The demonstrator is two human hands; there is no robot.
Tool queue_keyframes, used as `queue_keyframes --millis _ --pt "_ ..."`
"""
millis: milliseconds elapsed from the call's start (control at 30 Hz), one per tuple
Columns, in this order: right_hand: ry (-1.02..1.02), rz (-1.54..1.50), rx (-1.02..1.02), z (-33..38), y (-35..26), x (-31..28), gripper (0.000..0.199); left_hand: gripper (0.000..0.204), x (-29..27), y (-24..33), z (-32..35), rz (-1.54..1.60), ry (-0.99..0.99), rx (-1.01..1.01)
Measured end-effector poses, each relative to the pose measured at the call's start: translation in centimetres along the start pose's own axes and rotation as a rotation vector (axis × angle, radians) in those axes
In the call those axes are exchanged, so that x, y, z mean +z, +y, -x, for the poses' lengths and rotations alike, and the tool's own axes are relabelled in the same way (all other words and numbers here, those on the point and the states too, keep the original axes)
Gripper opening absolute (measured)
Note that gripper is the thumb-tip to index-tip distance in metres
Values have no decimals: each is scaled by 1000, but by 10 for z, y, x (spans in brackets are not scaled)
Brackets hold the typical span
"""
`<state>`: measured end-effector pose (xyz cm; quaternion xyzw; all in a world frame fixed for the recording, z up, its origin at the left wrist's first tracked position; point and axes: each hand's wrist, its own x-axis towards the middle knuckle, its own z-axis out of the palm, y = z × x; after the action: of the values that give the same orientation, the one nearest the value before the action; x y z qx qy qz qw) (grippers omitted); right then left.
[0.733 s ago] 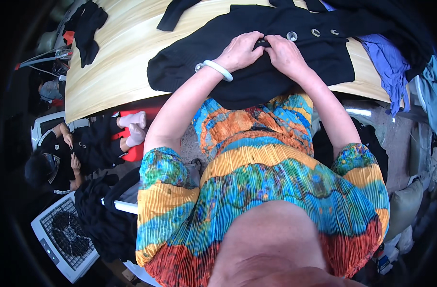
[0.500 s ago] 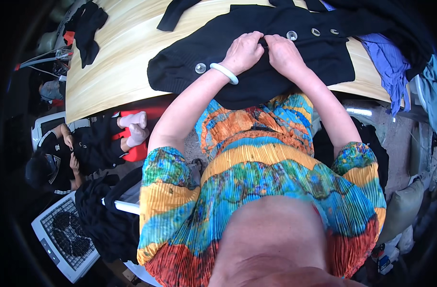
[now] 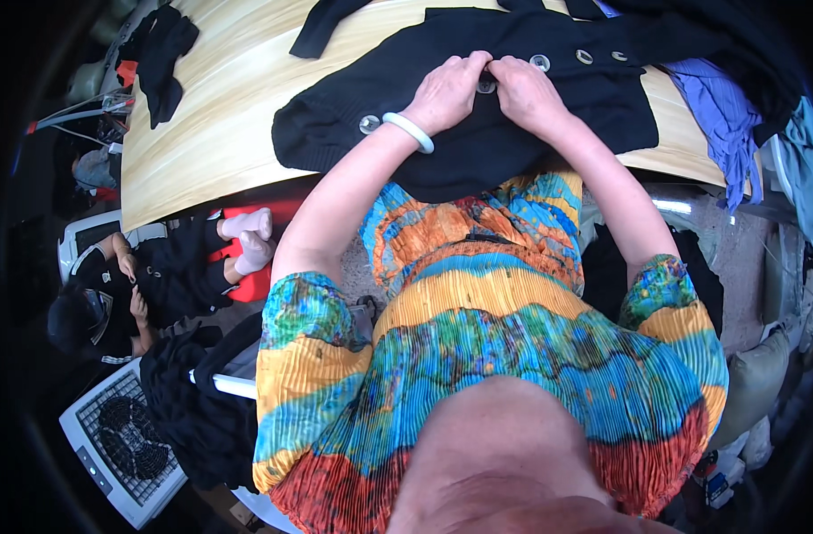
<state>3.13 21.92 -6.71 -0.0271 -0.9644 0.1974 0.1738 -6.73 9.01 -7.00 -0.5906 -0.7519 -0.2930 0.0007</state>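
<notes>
A black knitted cardigan (image 3: pixel 371 89) lies spread over the table edge in front of me. Large round buttons run along it: one button (image 3: pixel 369 125) by my left wrist, another (image 3: pixel 539 63) just beyond my right hand, and more to the right. My left hand (image 3: pixel 447 91) and my right hand (image 3: pixel 525 92) meet at the middle of the garment, fingertips almost touching, both pinching its cloth. Just below the fingertips a button (image 3: pixel 486 87) shows between the hands. The exact bit of cloth under the fingers is hidden. A pale bangle (image 3: pixel 408 132) circles my left wrist.
The wooden table (image 3: pixel 219 116) carries a small dark garment (image 3: pixel 164 67) at far left. Purple cloth (image 3: pixel 718 116) and light blue cloth (image 3: pixel 807 169) hang off its right side. Left below, a seated person (image 3: pixel 113 285) handles dark cloth beside a fan unit (image 3: pixel 130 436).
Both hands have shifted slightly, fingertips still together on the cardigan. The button between them now shows more clearly. The cardigan lies almost unchanged.
</notes>
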Motion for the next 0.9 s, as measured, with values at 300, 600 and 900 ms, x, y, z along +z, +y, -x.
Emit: queue_keyframes --millis 300,600,900 --pt "-273 -358 102 -17 0 -37 28 33 -37 -15 -17 717 -246 -341" --pt "-182 22 142 38 23 -65 20 34 -33 -13 -28 409 -333 -307" --pt "80 -31 106 40 26 -39 14 46 19 23 -78 46 -139 -224"
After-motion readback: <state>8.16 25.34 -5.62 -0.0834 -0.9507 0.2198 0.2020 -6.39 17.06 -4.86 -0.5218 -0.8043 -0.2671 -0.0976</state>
